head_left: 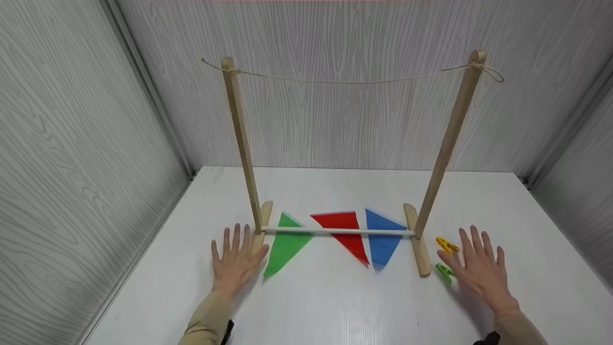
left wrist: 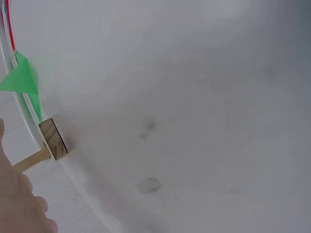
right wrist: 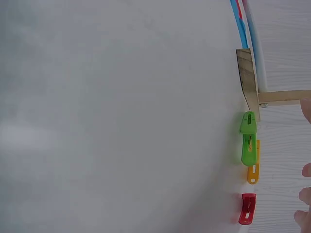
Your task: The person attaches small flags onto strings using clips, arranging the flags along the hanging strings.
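Observation:
My left hand (head_left: 234, 263) is held palm down with fingers spread, just left of the wooden stand's left foot (head_left: 259, 242). On the other side my right hand (head_left: 481, 273) also spreads its fingers and holds nothing. Close by its thumb lie a yellow clothespin (head_left: 448, 245) and a green clothespin (head_left: 444, 271). A red clothespin (right wrist: 247, 208) shows in the right wrist view; the hand hides it from the head view. Three triangular flags, green (head_left: 287, 247), red (head_left: 337, 220) and blue (head_left: 383, 249), lie on the table beneath the stand's white crossbar (head_left: 345, 231).
Two wooden posts, left (head_left: 242, 139) and right (head_left: 452, 129), rise from the stand's feet. A thin string (head_left: 354, 82), slightly sagging, is tied between their tops. Grey wood-grain panels (head_left: 345, 124) enclose the white table (head_left: 335, 306) at the back and sides.

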`<state>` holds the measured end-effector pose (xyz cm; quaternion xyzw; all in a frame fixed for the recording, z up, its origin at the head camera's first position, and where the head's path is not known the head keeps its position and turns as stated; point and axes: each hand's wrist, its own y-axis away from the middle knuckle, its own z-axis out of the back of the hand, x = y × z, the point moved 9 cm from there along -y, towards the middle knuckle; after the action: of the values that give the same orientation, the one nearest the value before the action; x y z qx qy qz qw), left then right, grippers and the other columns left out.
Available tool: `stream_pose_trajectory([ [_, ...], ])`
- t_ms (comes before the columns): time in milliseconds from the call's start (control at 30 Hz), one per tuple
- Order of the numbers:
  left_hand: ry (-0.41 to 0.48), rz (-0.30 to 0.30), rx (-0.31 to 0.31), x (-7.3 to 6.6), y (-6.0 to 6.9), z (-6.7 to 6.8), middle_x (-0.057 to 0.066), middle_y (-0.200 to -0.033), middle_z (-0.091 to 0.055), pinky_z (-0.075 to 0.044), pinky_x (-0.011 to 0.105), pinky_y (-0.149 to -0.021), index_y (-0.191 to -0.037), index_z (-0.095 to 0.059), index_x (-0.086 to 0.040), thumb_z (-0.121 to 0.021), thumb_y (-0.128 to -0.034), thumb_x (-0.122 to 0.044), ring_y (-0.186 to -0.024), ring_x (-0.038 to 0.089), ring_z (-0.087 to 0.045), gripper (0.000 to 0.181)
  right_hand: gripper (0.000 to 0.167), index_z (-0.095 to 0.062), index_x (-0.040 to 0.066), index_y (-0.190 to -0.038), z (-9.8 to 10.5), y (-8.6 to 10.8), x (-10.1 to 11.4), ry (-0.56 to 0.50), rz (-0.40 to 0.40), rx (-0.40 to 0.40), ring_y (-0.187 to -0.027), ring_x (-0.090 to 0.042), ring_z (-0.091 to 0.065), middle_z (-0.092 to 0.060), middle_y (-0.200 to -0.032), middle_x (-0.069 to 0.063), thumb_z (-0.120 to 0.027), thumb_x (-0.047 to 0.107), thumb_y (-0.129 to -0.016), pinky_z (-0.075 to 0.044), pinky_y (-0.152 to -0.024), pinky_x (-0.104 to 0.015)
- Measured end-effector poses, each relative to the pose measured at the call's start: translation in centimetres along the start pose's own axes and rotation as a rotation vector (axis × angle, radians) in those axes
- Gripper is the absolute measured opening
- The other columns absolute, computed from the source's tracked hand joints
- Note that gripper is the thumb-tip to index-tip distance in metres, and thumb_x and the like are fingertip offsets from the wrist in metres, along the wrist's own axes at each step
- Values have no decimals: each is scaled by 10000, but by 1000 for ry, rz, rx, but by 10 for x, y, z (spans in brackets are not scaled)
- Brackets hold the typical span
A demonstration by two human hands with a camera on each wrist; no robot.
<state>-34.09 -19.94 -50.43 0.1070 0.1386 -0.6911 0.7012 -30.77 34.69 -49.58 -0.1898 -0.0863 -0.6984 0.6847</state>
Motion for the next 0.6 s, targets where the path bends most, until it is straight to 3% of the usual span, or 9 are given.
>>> stream_pose_trajectory([
  [300, 24, 13, 10, -9, 1, -5, 173, -1698, -110, 74, 664, -1219, -1614, -183, -96, -397, -996, -643, -1576, 409, -8, 852, 976, -172, -2, -1589, -2, -5, 4, 8, 4, 18, -1522, -529, -20, -70, -1654, -306, -477, 675, -956, 28, -1146, -771],
  [433, 48, 30, 43, -20, 6, -8, 191, -1694, -110, 67, 663, -1221, -1610, -172, -64, -429, -987, -635, -1572, 422, -14, 883, 972, -197, -10, -1582, -4, -7, 8, 0, 1, 30, -1520, -531, -31, -88, -1650, -310, -470, 682, -956, 30, -1154, -763],
  [600, 78, 21, 34, -40, 10, -9, 231, -1679, -141, 48, 666, -1221, -1594, -207, -18, -468, -981, -615, -1564, 439, -69, 895, 970, -219, -8, -1577, -9, -9, 17, 1, -4, 46, -1519, -527, -56, -103, -1650, -305, -465, 692, -953, 13, -1161, -759],
])
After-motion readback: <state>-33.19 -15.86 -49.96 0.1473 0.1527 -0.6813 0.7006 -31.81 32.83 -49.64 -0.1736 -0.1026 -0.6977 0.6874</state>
